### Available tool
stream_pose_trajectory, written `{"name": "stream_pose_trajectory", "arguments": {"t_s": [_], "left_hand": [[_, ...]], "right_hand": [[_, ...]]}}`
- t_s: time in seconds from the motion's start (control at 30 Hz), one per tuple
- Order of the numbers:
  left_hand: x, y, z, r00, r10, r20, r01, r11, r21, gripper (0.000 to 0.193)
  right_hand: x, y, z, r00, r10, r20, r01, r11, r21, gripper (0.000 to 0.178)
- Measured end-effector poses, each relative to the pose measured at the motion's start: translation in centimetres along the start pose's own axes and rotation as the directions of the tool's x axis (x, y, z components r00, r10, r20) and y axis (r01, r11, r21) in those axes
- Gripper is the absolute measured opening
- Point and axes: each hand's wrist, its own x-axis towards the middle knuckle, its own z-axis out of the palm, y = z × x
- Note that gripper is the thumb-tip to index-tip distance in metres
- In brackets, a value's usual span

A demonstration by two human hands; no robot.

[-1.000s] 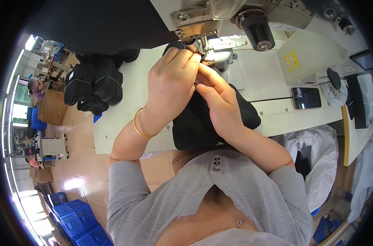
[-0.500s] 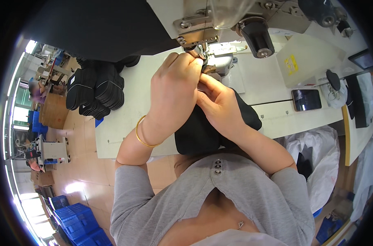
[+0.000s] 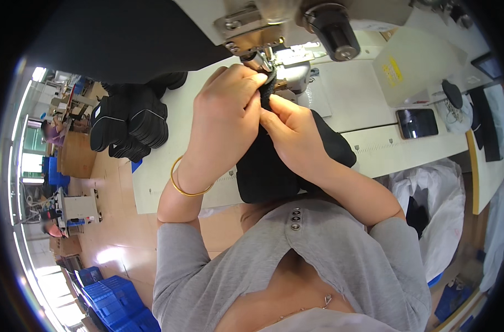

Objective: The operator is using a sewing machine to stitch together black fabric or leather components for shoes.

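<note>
Both hands are at the needle area of a sewing machine (image 3: 274, 33), pinching a piece of black fabric (image 3: 265, 171). My left hand (image 3: 224, 113), with a gold bangle at its wrist, has its thumb and fingers closed on the fabric's edge, right beside the metal presser foot (image 3: 257, 60). Just nearer to me, my right hand (image 3: 296, 135) pinches the same edge with thumb and index finger. A thick, textured black strip of that edge shows between the two hands. The rest of the fabric hangs over the table's front edge toward my lap.
Tied stacks of black sole-shaped pieces (image 3: 109, 124) stand at the table's left. A large black panel (image 3: 130, 39) covers the upper left. On the right lie a phone (image 3: 417, 123) and a white plastic bag (image 3: 443, 205). Blue crates (image 3: 116, 299) sit on the floor at lower left.
Both hands have shifted slightly left, and their fingertips have parted a little, so more of the black edge shows between them. The view has shifted slightly too.
</note>
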Motion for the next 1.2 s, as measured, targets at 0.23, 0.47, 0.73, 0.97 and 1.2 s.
{"name": "stream_pose_trajectory", "arguments": {"t_s": [0.23, 0.47, 0.73, 0.97, 1.2], "left_hand": [[-1.0, 0.2, 0.4, 0.996, 0.082, -0.035, -0.081, 0.996, 0.031, 0.024], [-1.7, 1.0, 0.8, 0.997, 0.068, -0.045, -0.066, 0.997, 0.047, 0.029], [-2.9, 1.5, 1.6, 0.987, 0.087, -0.138, -0.084, 0.996, 0.025, 0.034], [-3.3, 1.2, 2.4, 0.957, 0.242, -0.16, -0.22, 0.965, 0.143, 0.037], [-3.2, 2.3, 2.7, 0.967, 0.187, -0.173, -0.159, 0.974, 0.164, 0.036]], "right_hand": [[-0.5, -0.3, -0.3, 0.999, 0.035, 0.027, -0.038, 0.994, 0.101, 0.026], [-0.3, -0.4, -1.5, 1.0, 0.008, 0.017, -0.009, 0.996, 0.092, 0.015], [-1.8, -1.8, -2.0, 0.997, 0.072, 0.02, -0.074, 0.968, 0.24, 0.023], [-2.4, -1.9, -2.2, 0.998, 0.047, 0.029, -0.051, 0.988, 0.147, 0.022], [-2.5, -2.2, -2.8, 0.999, 0.042, 0.035, -0.046, 0.989, 0.139, 0.023]]}}
